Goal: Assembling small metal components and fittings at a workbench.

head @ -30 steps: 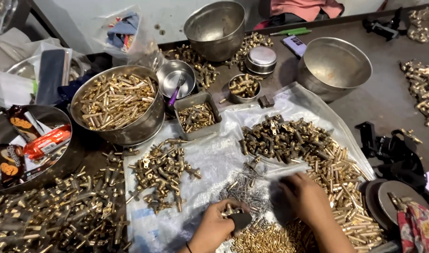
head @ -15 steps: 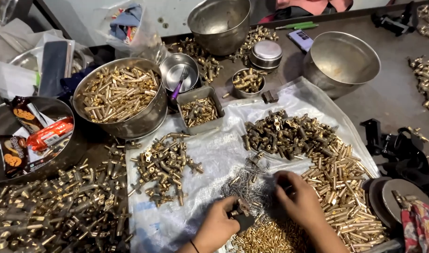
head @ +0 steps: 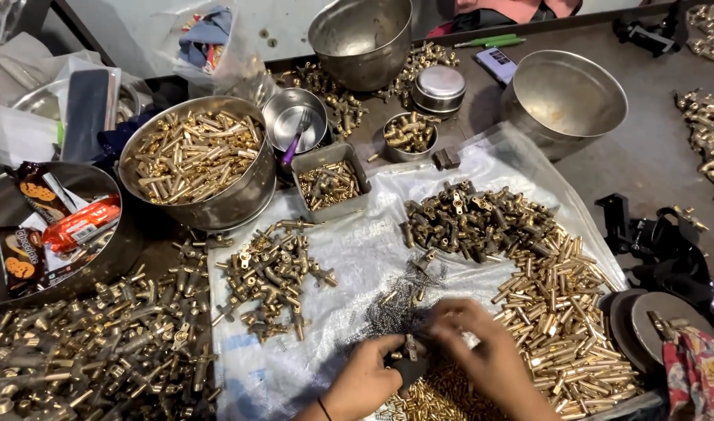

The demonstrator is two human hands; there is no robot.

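Observation:
My left hand (head: 366,378) and my right hand (head: 482,351) meet low in the middle over a white plastic sheet (head: 357,242). Between their fingertips sits a small brass fitting (head: 410,348) on a dark block (head: 411,368); both hands pinch at it. Just above them lies a heap of thin dark springs (head: 396,300). Brass tubes (head: 563,312) are piled right of my right hand, small brass pins (head: 443,394) lie under the hands, and dark brass fittings (head: 470,218) sit further up.
A steel bowl of brass tubes (head: 193,156), a small square tin (head: 327,181), empty steel bowls (head: 563,97) and a snack-filled tray (head: 45,226) ring the sheet. Assembled brass parts (head: 84,343) cover the lower left; more fittings (head: 271,273) lie mid-sheet. Dark tools (head: 653,234) sit right.
My right hand has drawn in from the spring heap toward the left hand; both now close on the small fitting over the dark block.

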